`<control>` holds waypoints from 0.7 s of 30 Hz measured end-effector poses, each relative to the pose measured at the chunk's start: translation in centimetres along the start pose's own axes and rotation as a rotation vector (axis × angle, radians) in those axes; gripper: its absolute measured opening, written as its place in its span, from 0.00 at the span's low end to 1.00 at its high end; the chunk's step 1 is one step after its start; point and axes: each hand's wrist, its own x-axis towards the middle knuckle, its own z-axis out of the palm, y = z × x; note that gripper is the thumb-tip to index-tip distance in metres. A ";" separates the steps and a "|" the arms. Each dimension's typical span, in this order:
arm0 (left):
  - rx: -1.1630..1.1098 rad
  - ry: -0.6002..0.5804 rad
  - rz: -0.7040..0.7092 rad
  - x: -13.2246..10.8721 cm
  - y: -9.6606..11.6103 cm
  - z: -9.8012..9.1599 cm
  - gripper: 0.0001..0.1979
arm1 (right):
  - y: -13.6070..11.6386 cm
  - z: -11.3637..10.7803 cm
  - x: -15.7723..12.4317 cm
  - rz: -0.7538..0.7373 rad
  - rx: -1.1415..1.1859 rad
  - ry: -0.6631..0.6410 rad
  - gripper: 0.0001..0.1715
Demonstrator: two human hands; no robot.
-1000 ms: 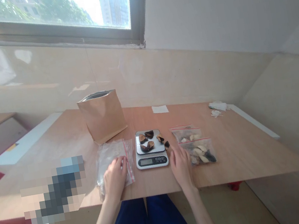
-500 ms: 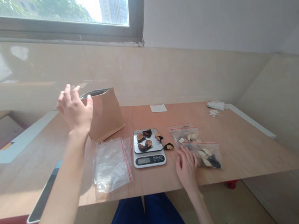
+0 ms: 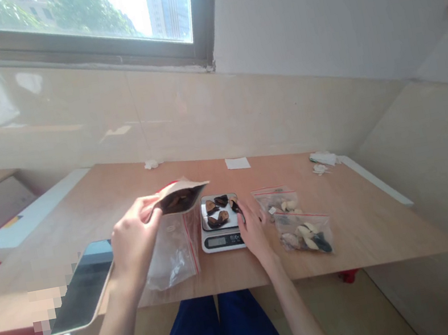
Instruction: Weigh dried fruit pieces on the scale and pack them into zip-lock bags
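Your left hand (image 3: 134, 235) was clamped on the rim of the paper bag (image 3: 181, 199), at ten o'clock of the scale (image 3: 227, 246). Gripping only one end of the rim probably let the rest of the mouth gape, and the bag was tipped so that its opening faced you. It was in front of part of the clear bag (image 3: 174, 266) lying at eight o'clock.

Your right hand (image 3: 254, 228) was at four o'clock of the scale, fingertips against the rightmost of the dark pieces (image 3: 216, 222) at the edge of the plate (image 3: 231, 223). Whether those fingers were pinched on it or only resting there, I can't tell. The scale lay between your hands, its display (image 3: 216, 242) turned towards you, likely for easy reading.

The two zip bags (image 3: 305, 234) at three to four o'clock seemed set aside, partly overlapping, to leave the scale free. The phone (image 3: 87, 287) lay well apart, between eight and nine o'clock.

Much was hard to make out: the paper bag's inside was dim, its base was hidden, the reading was too small, and blurred blocks covered the phone's left edge.
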 end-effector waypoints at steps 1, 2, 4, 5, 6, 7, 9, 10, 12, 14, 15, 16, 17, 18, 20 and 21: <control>-0.037 -0.020 -0.003 -0.5 -0.3 0.1 0.13 | -0.4 -0.1 0.0 0.009 0.034 0.016 0.23; -0.070 -0.033 -0.004 -0.8 -0.6 0.1 0.13 | -1.0 -0.4 -0.1 0.023 0.079 0.048 0.23; -0.117 -0.033 -0.013 -1.3 -1.2 0.2 0.14 | -2.5 -1.7 -0.9 0.037 0.219 0.123 0.22; -0.122 -0.032 -0.019 -1.5 -1.5 0.3 0.15 | -3.6 -2.6 -1.4 0.018 0.312 0.142 0.21; -0.119 -0.034 -0.021 -1.8 -1.7 0.3 0.15 | -4.7 -3.6 -1.9 -0.018 0.419 0.128 0.20; -0.112 -0.035 -0.017 -2.1 -1.9 0.4 0.17 | -6.1 -4.4 -2.4 -0.082 0.512 0.068 0.20; -0.084 -0.020 0.033 -3.0 -2.2 0.7 0.18 | -8.7 -5.5 -2.9 -0.246 0.595 -0.115 0.22; -0.072 0.002 0.080 -3.5 -2.4 0.9 0.19 | -9.9 -5.7 -2.9 -0.298 0.585 -0.207 0.23; -0.060 0.070 0.184 -4.5 -2.9 1.3 0.19 | -11.9 -4.9 -2.2 -0.312 0.513 -0.328 0.24; -0.057 0.127 0.257 -5.3 -3.4 1.6 0.18 | -13.2 -3.1 -0.9 -0.277 0.399 -0.415 0.25; -0.059 0.144 0.274 -5.7 -3.6 1.7 0.17 | -13.8 -1.9 -0.1 -0.265 0.338 -0.450 0.26; -0.060 0.152 0.285 -5.9 -3.7 1.8 0.17 | -14.3 -0.6 0.8 -0.277 0.280 -0.477 0.28; -0.062 0.158 0.291 -6.1 -3.8 1.9 0.17 | -14.8 0.6 1.7 -0.297 0.221 -0.489 0.28; -0.065 0.165 0.293 -6.2 -3.9 2.0 0.16 | -15.2 1.8 2.4 -0.291 0.157 -0.531 0.27; -0.071 0.186 0.294 -6.3 -3.8 2.0 0.16 | -16.0 3.9 3.6 -0.239 0.087 -0.581 0.22; -0.072 0.199 0.295 -6.3 -3.8 2.0 0.16 | -16.4 4.7 3.9 -0.206 0.069 -0.590 0.20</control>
